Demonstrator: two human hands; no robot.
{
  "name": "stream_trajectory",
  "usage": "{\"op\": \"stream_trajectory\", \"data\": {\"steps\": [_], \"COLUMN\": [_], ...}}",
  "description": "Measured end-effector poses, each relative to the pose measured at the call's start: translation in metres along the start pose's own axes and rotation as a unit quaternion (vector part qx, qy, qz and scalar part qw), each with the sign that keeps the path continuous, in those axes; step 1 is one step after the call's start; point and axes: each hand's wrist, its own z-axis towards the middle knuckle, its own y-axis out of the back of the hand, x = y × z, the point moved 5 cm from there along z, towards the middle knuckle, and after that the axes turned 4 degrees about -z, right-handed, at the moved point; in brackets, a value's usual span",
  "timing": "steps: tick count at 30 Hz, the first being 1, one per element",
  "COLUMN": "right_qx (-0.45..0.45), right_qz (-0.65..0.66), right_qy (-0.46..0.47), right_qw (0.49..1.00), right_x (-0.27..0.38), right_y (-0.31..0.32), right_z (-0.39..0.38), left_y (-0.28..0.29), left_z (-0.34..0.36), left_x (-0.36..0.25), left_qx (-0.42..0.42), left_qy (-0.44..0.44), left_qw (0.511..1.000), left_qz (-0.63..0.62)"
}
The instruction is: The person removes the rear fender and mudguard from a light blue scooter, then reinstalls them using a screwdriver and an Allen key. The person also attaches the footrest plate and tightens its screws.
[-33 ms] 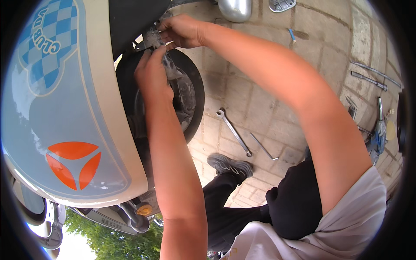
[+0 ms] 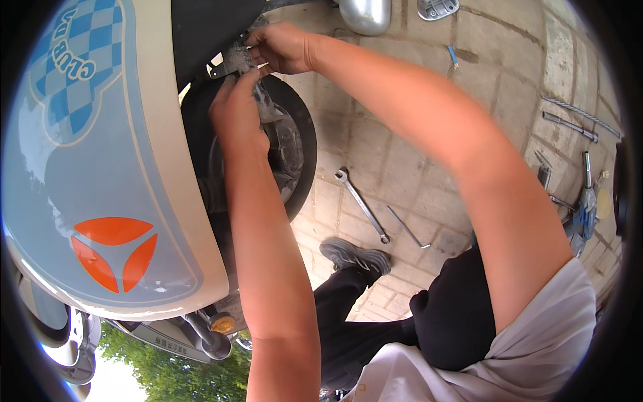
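White cloth: a shirt and black trousers lie nearest the camera, well below the fingers, with a grey shoe [image 2: 355,254] on the paving [image 2: 402,134].
Left hand: the left hand [image 2: 236,114] reaches up under the scooter's body, its back to the camera. Its fingers are held together, their tips at the lower edge of the grey metal bracket [image 2: 231,63]. Whether they grip it or only press on it is hidden.
Right hand: the right hand [image 2: 284,48] comes in from above, its fingers curled and pinching the bracket's right end.
Bracket: it sits between the two sets of fingers, just above the black rear wheel [image 2: 305,144] and against the dark underside of the body.
Panel: the pale blue and cream side panel [image 2: 100,167] lies left of the fingers.
Spanner: a combination spanner [image 2: 362,204] and a hex key [image 2: 407,229] lie on the paving, right of and below the fingers, well apart from them.
Far tools: more hand tools [image 2: 583,201] lie far to the right, and a chrome part [image 2: 365,13] lies just past the right-hand fingers.
Change: none shows. Both pictures give the same pose, so the hold on the bracket is steady.
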Motion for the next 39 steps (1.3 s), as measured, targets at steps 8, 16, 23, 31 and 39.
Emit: {"op": "stream_trajectory", "data": {"steps": [8,16,23,31,39], "right_qx": [0.101,-0.109,-0.041,-0.044,-0.108], "right_qz": [0.094,0.009,-0.040,-0.041,-0.300], "right_qy": [0.000,-0.030,-0.074,-0.006,0.084], "right_qw": [0.990,0.994,0.996,0.998,0.944], "right_x": [0.004,0.005,0.004,-0.003,0.004], "right_y": [-0.005,-0.008,-0.005,0.002,0.002], "right_z": [0.024,0.021,0.013,-0.024,-0.038], "left_y": [-0.014,-0.011,-0.004,-0.007,-0.004], "left_z": [-0.001,0.005,0.009,0.010,0.015], "left_x": [0.007,0.013,0.019,0.015,0.017], "left_qx": [0.014,0.025,0.013,-0.005,-0.028], "left_qy": [-0.019,-0.044,-0.014,-0.021,-0.060], "left_qw": [0.999,0.999,1.000,1.000,0.997], "left_qz": [0.022,-0.019,0.010,0.022,0.037]}}
